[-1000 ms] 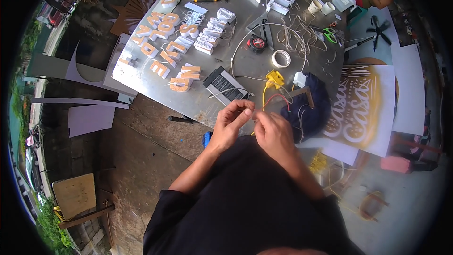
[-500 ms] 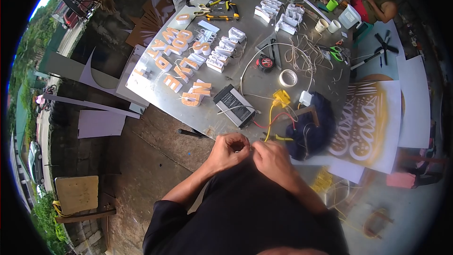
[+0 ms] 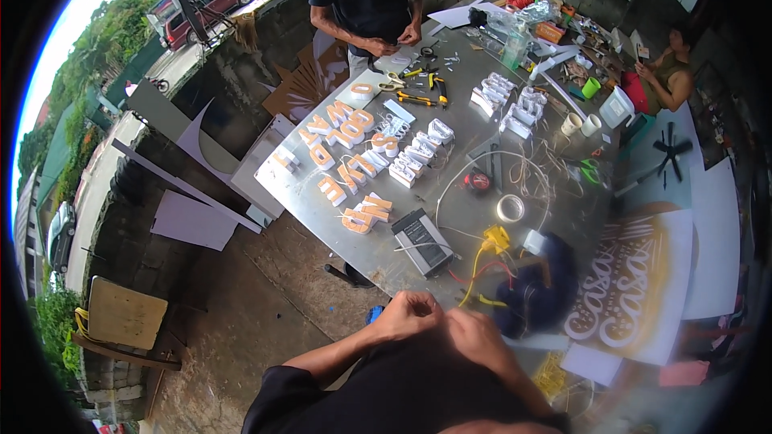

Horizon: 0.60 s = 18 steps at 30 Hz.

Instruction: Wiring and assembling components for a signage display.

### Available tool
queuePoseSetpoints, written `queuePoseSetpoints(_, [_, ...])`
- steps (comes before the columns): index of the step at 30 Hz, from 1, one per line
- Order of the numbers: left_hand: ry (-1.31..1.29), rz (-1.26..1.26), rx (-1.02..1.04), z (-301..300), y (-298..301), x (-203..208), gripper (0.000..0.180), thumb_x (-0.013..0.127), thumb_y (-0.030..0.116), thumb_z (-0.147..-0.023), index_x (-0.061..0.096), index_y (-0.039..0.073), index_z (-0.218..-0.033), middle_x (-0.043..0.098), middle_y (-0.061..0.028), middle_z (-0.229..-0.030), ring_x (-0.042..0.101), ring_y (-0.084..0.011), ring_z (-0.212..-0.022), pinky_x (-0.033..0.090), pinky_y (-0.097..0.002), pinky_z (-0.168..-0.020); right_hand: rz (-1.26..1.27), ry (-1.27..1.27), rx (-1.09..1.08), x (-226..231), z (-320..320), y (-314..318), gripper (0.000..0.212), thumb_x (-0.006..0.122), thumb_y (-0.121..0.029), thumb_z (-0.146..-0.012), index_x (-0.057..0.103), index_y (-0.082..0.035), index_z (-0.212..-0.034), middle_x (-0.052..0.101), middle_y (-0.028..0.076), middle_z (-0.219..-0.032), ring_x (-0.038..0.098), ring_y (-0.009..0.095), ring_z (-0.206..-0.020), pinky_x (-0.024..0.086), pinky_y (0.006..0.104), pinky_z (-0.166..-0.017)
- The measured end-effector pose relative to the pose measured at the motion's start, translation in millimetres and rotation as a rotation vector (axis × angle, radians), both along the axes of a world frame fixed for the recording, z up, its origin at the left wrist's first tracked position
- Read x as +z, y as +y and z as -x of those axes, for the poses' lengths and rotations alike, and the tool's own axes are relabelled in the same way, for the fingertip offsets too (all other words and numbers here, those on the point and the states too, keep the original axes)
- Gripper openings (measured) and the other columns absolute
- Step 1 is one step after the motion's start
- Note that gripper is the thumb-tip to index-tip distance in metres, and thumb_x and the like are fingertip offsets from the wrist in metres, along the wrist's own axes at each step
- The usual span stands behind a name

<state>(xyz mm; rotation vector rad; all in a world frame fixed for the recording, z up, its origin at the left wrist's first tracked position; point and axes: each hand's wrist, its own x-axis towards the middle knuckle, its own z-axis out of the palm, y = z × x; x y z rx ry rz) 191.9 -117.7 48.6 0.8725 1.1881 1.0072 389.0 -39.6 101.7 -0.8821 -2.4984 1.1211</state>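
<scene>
My left hand (image 3: 408, 316) and my right hand (image 3: 476, 339) meet in front of my dark shirt, just off the near edge of the metal table (image 3: 378, 261). Fingers on both are curled into a pinch, and whatever lies between the fingertips is hidden or too small to name. Beyond them on the table rests a black and silver power supply box (image 3: 423, 243) with thin wires. To its right are a yellow plug (image 3: 494, 239) on a yellow cord, a white adapter (image 3: 533, 241) and a dark blue cloth bundle (image 3: 537, 293).
Orange-faced letters (image 3: 366, 214) and white channel letters (image 3: 420, 153) fill the table's left half. A tape roll (image 3: 510, 208), tape measure (image 3: 477, 182) and green-handled scissors (image 3: 590, 170) lie right of them. One person (image 3: 366, 8) stands at the far edge; another (image 3: 669, 72) sits at right.
The view has tilted upward, so the table sits lower and further right in the picture and more of the far person shows. Both my hands remain pinched close together.
</scene>
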Motion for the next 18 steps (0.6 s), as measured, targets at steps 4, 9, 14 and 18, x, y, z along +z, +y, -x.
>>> queuePoseSetpoints(4, [0.107, -0.045, -0.114, 12, -1, 6, 0.007, 0.071, 0.004, -0.087, 0.070, 0.000, -0.093, 0.070, -0.0030, -0.084, 0.065, -0.0099, -0.083, 0.053, -0.0287, -0.074, -0.052, 0.033, 0.088, 0, 2, 1, 0.008, 0.059, -0.006, -0.092, 0.065, -0.004, -0.096, 0.068, 0.021, -0.076, 0.068, 0.042, -0.071, 0.053, 0.0509, -0.063])
queuePoseSetpoints(9, [0.684, -0.284, -0.394, 15, -7, 14, 0.018, 0.067, 0.018, -0.087, 0.071, 0.004, -0.096, 0.070, -0.0188, -0.082, 0.070, -0.0355, -0.078, 0.053, -0.0434, -0.069, -0.086, 0.020, 0.153, -4, 1, 1, 0.007, 0.060, -0.007, -0.091, 0.065, -0.006, -0.096, 0.068, 0.021, -0.078, 0.068, 0.042, -0.074, 0.053, 0.0510, -0.065])
queuePoseSetpoints(14, [0.689, -0.316, -0.386, 9, -12, 11, 0.018, 0.065, 0.019, -0.089, 0.070, 0.006, -0.100, 0.070, -0.0207, -0.088, 0.068, -0.0417, -0.083, 0.053, -0.0506, -0.072, -0.063, -0.005, 0.197, -6, -4, 4, 0.007, 0.061, -0.009, -0.092, 0.065, -0.006, -0.096, 0.068, 0.021, -0.079, 0.068, 0.042, -0.077, 0.054, 0.0508, -0.068])
queuePoseSetpoints(18, [0.653, -0.395, -0.405, 3, -17, 8, 0.020, 0.064, 0.018, -0.089, 0.068, 0.005, -0.104, 0.069, -0.0212, -0.088, 0.067, -0.0419, -0.084, 0.052, -0.0517, -0.073, -0.033, -0.012, 0.287, -1, -15, 7, 0.007, 0.061, -0.010, -0.092, 0.065, -0.006, -0.096, 0.069, 0.021, -0.080, 0.069, 0.041, -0.079, 0.054, 0.0502, -0.070])
